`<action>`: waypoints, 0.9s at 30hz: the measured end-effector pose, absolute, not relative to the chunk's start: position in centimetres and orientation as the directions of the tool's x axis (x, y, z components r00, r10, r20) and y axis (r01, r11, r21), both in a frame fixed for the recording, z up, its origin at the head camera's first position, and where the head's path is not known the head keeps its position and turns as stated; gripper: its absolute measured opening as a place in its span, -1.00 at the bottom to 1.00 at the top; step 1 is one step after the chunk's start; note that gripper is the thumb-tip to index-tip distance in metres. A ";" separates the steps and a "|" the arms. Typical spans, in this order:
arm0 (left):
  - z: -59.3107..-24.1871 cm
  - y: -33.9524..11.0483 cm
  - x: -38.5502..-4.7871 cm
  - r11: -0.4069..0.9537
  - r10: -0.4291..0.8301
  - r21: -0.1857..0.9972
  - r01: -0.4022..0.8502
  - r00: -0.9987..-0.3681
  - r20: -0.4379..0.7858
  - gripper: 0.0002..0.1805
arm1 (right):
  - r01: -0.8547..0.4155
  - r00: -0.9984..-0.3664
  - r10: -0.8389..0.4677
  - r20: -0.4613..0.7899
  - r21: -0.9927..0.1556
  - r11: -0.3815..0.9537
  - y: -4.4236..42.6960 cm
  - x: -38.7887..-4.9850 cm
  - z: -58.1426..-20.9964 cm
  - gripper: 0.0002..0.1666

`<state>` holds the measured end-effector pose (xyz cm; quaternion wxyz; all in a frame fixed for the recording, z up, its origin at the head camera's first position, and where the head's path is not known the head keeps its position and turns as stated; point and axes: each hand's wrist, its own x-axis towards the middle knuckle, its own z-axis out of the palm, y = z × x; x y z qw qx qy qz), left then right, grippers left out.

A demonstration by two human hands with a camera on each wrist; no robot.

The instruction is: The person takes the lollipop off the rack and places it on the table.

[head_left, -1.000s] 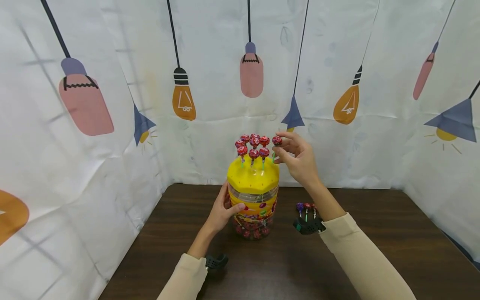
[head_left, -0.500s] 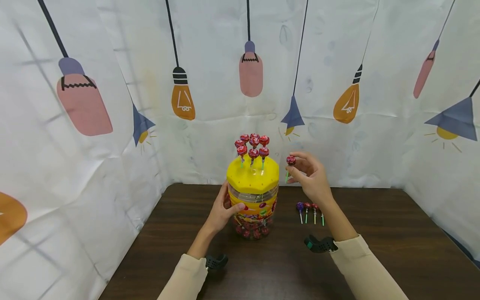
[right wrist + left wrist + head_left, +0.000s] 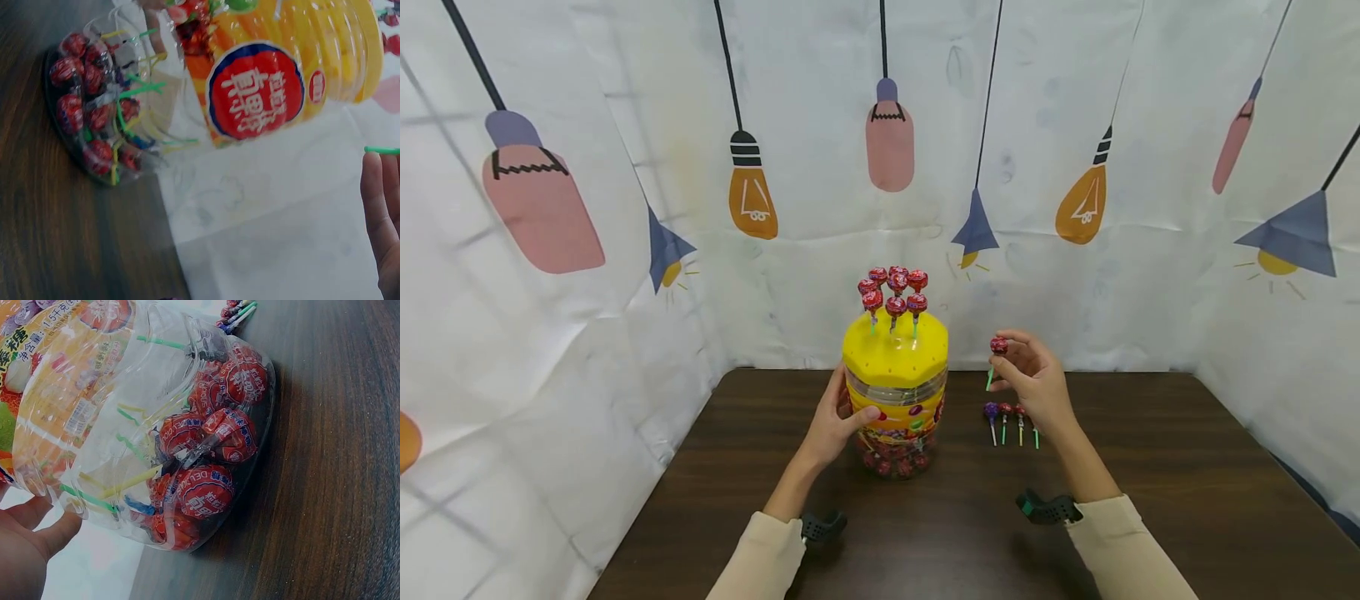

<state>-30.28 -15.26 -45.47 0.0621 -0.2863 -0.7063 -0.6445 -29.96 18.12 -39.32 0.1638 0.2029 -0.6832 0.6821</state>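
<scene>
The right hand (image 3: 1037, 387) pinches 1 red-wrapped lollipop (image 3: 998, 346) between thumb and fingers, its green stick slanting downward, to the right of the jar (image 3: 898, 421) and apart from it. The left hand (image 3: 831, 429) is wrapped around the left side of that jar, thumb across the front of the printed label. The jar stands upright on the dark wood desk (image 3: 962, 542), its yellow lid (image 3: 895, 354) on. Through the clear base, a layer of red-wrapped lollipops (image 3: 205, 490) shows, heads lying at the bottom and green and yellow sticks leaning up at mixed angles; the label hides the inside higher up. A barcode (image 3: 81, 417) shows through the clear wall in the left wrist view, and the right wrist view shows a round red emblem (image 3: 255, 90) with white characters. On the lid, 8 red lollipops (image 3: 896, 306) stand upright in a cluster toward its back. Just below the right hand, 4 lollipops (image 3: 1005, 425) lie in a row on the desk: the leftmost is purple, the next 2 are red, and the head of number 4 is hidden behind the hand. Behind everything hangs a white backdrop (image 3: 820, 292) printed with lamps.
</scene>
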 end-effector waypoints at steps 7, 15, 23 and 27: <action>-45.5 -15.3 -29.9 -0.001 0.332 0.875 0.484 -0.825 0.457 -0.06 | -0.451 -0.892 -0.038 0.450 -0.893 0.004 19.5 -29.8 -40.6 -0.56; -45.4 -15.2 -30.1 -0.008 0.334 0.876 0.482 -0.825 0.456 -0.07 | -0.401 -0.916 -0.030 0.401 -0.916 -0.008 21.9 -30.0 -41.3 -0.56; -45.4 -15.3 -30.1 -0.003 0.336 0.878 0.479 -0.827 0.452 -0.07 | -0.390 -0.920 -0.035 0.390 -0.921 -0.029 24.2 -30.4 -41.5 -0.55; -45.3 -15.3 -30.1 0.000 0.338 0.878 0.479 -0.826 0.451 -0.07 | -0.369 -0.928 -0.043 0.370 -0.929 -0.032 25.7 -30.6 -42.0 -0.55</action>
